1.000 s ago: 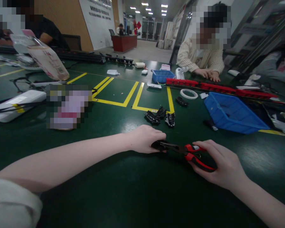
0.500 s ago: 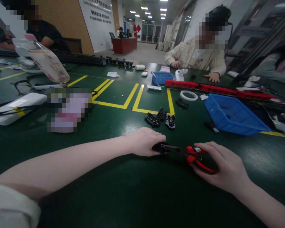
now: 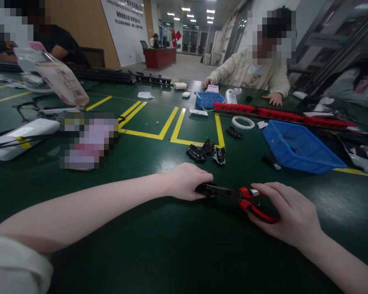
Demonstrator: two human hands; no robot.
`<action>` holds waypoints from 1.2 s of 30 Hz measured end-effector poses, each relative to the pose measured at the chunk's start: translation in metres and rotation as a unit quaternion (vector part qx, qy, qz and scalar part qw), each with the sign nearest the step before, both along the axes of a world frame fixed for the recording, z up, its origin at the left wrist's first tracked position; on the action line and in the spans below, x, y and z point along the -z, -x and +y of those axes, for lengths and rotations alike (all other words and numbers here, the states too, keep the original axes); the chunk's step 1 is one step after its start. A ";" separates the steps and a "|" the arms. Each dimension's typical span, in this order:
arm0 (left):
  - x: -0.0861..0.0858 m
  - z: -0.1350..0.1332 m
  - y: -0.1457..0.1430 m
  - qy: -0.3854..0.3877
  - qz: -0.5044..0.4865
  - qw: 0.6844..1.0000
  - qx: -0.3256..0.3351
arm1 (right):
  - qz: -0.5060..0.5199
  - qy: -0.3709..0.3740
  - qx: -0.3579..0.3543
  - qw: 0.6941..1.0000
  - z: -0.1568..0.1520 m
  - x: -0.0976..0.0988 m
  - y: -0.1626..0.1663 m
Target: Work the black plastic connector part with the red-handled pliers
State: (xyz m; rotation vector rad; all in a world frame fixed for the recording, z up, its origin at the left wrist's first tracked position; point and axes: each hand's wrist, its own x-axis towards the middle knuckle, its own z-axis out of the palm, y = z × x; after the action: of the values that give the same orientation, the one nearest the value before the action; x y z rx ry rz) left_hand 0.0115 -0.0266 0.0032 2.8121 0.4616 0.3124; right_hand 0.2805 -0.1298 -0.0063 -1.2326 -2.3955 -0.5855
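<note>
My left hand [image 3: 190, 181] is closed around a small black part [image 3: 205, 189], mostly hidden by the fingers. Red-and-black-handled long-nose pliers [image 3: 243, 198] are gripped in my right hand [image 3: 290, 214], which wraps the two spread handles. The pliers point left, and their jaws reach the black part at my left hand. Whether the jaws pinch it I cannot tell. Just beyond my left hand lie several black pieces [image 3: 196, 152] in a loose group on the green table [image 3: 178, 249].
A blue bin [image 3: 303, 151] stands at right, with a white tape roll [image 3: 243, 122] beside it. Red strips [image 3: 279, 114] run behind. On the left are a phone [image 3: 92, 143], a white box [image 3: 24, 139] and a bottle [image 3: 63, 81]. A person in a striped shirt [image 3: 248, 73] sits opposite.
My hands and the pliers hold nearly the same pose. The person opposite has moved one hand to the left, toward the small pink-and-white box. The view has shifted very slightly.
</note>
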 end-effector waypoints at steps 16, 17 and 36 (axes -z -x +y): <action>-0.002 0.001 0.001 0.035 -0.016 0.999 0.008 | -0.003 -0.049 -0.006 0.999 0.002 -0.005 0.005; -0.002 0.001 0.001 0.032 -0.015 0.999 0.009 | -0.003 -0.053 -0.009 0.999 0.003 -0.006 0.005; -0.002 0.002 0.003 0.027 -0.025 0.998 0.053 | -0.008 0.018 -0.025 0.999 0.007 -0.003 0.002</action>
State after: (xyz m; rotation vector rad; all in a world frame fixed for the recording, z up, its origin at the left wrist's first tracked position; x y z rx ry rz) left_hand 0.0085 -0.0244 0.0049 2.7564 0.3043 0.3410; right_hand 0.2781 -0.1226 -0.0034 -1.1840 -2.4525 -0.5408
